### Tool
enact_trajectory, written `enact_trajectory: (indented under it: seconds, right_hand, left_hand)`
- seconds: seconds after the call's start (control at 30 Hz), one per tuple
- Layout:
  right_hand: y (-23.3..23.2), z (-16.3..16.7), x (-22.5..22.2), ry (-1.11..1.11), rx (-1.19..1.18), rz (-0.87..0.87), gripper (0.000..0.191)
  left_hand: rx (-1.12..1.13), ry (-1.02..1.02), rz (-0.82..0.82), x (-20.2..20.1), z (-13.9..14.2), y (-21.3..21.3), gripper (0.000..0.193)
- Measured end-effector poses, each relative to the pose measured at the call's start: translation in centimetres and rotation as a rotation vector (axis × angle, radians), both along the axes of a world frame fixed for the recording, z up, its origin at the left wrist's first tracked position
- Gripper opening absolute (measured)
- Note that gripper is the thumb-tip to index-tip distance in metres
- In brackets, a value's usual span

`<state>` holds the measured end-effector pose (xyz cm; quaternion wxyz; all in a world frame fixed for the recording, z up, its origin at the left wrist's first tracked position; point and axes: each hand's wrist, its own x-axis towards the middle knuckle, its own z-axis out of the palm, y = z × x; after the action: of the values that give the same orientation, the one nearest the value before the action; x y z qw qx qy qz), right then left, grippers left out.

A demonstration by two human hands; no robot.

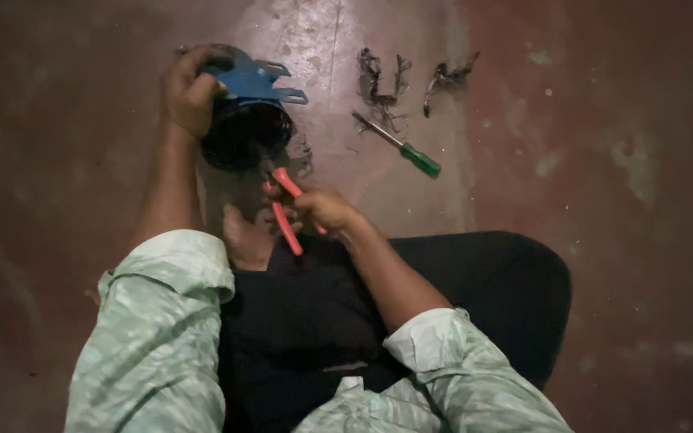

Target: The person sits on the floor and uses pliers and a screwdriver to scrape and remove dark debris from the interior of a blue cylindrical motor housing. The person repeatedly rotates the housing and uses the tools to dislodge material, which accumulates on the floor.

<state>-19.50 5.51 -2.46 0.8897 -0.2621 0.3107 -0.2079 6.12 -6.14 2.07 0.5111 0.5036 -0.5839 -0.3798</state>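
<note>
My left hand (190, 88) grips the top of a round dark motor-like part with a blue metal bracket (254, 84), holding it on the floor. My right hand (326, 210) is closed around red-handled pliers (286, 210), whose jaws point up toward the dark body (242, 136) of the part. The jaw tips are hidden in shadow against the part. My bare foot (244, 240) rests just below it.
A green-handled screwdriver (401, 146) lies on the reddish concrete floor to the right. Beyond it are clumps of dark tangled wire scraps (378, 84) and another scrap (447, 78). My dark trousers (459, 289) and pale green sleeves fill the bottom.
</note>
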Motion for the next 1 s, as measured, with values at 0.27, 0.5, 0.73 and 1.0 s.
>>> enact_trajectory:
  seconds: [0.27, 0.5, 0.73, 1.0]
  right_hand:
    - [-0.2, -1.7, 0.6, -0.426, 0.209, -0.086, 0.057]
    - [-0.2, -1.7, 2.4, -0.386, 0.304, -0.154, 0.065]
    - [0.8, -2.1, 4.3, -0.277, 0.264, -0.271, 0.039]
    - [-0.9, 1.0, 6.3, 0.747, -0.488, -0.024, 0.045]
  left_hand:
    - [-0.196, -0.232, 0.017, -0.8, 2.0, 0.7, 0.038]
    - [-0.159, -0.387, 0.089, -1.7, 3.0, 1.3, 0.034]
    - [-0.184, -0.431, 0.113, -2.0, 2.2, 1.3, 0.034]
    - [-0.117, -0.481, 0.108, -1.8, 1.4, 1.1, 0.037]
